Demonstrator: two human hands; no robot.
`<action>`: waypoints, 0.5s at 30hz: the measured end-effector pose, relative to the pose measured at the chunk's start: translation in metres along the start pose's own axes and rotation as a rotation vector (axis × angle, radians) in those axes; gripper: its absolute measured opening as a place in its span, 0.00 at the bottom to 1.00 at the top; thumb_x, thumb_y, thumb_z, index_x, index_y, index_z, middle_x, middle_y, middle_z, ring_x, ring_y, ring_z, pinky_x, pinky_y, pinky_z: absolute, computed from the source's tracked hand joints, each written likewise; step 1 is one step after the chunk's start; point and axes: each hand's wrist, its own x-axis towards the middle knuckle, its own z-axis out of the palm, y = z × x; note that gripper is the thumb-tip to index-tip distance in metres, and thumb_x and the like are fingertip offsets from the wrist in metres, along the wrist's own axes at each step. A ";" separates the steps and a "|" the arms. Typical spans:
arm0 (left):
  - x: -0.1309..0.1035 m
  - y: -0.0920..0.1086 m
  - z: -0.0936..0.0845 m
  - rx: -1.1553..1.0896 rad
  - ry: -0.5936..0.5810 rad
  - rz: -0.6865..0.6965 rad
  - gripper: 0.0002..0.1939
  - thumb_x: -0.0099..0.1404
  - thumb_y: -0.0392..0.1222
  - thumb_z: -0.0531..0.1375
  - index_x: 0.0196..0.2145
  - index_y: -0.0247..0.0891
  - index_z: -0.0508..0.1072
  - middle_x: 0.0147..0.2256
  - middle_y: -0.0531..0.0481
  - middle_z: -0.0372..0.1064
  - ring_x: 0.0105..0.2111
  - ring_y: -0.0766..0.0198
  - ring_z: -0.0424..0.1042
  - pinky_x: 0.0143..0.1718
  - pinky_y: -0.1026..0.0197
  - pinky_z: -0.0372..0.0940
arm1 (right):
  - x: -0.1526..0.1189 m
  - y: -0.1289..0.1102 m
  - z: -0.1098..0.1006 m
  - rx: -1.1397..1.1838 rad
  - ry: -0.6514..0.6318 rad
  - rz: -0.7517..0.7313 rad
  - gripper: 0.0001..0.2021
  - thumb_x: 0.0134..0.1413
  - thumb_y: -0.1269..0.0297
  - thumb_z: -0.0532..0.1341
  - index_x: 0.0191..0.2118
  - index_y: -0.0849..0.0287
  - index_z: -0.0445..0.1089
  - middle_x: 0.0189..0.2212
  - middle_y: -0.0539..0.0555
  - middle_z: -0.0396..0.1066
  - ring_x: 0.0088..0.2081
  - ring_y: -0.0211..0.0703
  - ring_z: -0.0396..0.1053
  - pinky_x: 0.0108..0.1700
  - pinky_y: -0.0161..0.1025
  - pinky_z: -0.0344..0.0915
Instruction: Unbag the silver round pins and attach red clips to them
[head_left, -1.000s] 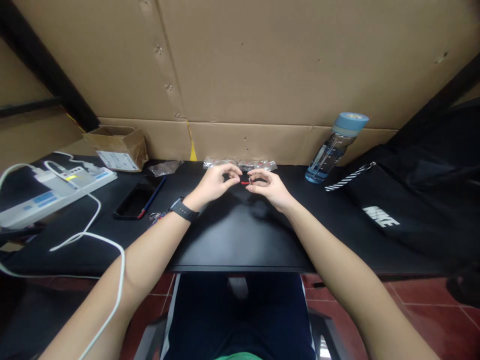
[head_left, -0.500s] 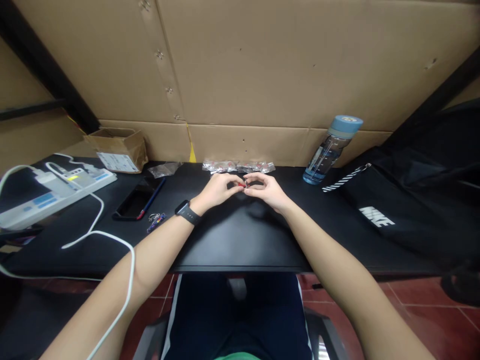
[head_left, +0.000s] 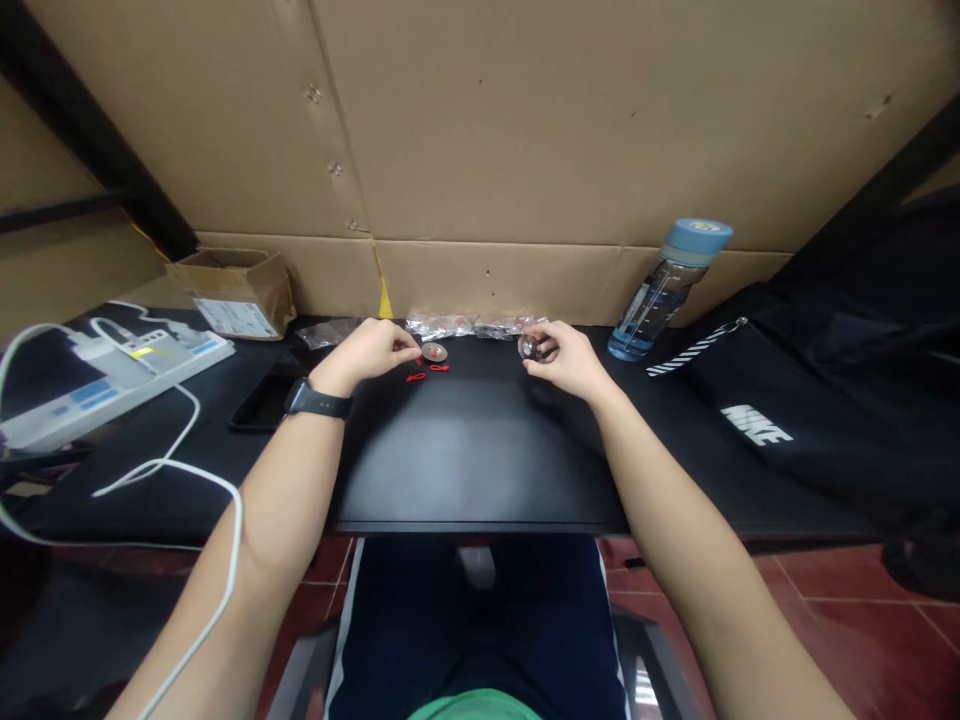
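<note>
My left hand (head_left: 377,350) reaches over the desk with thumb and forefinger pinched together. A small red piece (head_left: 418,361) shows at those fingertips, mostly hidden. Right beside them lies a round, shiny metal disc (head_left: 434,352) with a bit of red on it. Two small red loops (head_left: 439,368) lie just in front of the disc. In my right hand (head_left: 564,357), thumb and fingers grip a round, shiny, silvery piece (head_left: 528,347) by its edge. Its exact kind is too small to make out.
Clear plastic packets (head_left: 442,327) with red bits lie along the cardboard wall. A water bottle (head_left: 660,290) and a black bag (head_left: 810,400) stand right. Left are an open carton (head_left: 240,295), a phone (head_left: 262,400) and a power strip (head_left: 112,385); a white cable crosses my left forearm.
My hands, which met in the middle around a small red and silvery piece, have moved apart. The disc and red loops now show on the desk near my left hand.
</note>
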 end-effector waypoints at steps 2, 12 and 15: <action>0.000 -0.006 0.003 0.032 0.009 -0.059 0.10 0.64 0.48 0.64 0.31 0.46 0.85 0.33 0.50 0.82 0.31 0.55 0.78 0.36 0.58 0.65 | 0.001 0.009 -0.006 -0.090 -0.019 0.025 0.20 0.42 0.68 0.70 0.46 0.56 0.78 0.42 0.55 0.76 0.35 0.45 0.74 0.44 0.44 0.72; 0.001 -0.009 0.009 0.184 -0.036 -0.262 0.15 0.60 0.58 0.67 0.25 0.47 0.83 0.23 0.47 0.76 0.23 0.57 0.71 0.29 0.58 0.61 | 0.000 0.033 -0.024 -0.228 -0.149 0.211 0.22 0.37 0.63 0.75 0.43 0.58 0.79 0.36 0.53 0.79 0.32 0.43 0.75 0.37 0.39 0.68; 0.001 -0.007 0.009 0.164 -0.046 -0.273 0.13 0.56 0.55 0.70 0.21 0.46 0.81 0.23 0.47 0.76 0.24 0.56 0.72 0.31 0.58 0.62 | 0.001 0.036 -0.024 -0.254 -0.159 0.239 0.22 0.37 0.62 0.76 0.43 0.58 0.79 0.37 0.53 0.80 0.32 0.43 0.75 0.38 0.39 0.68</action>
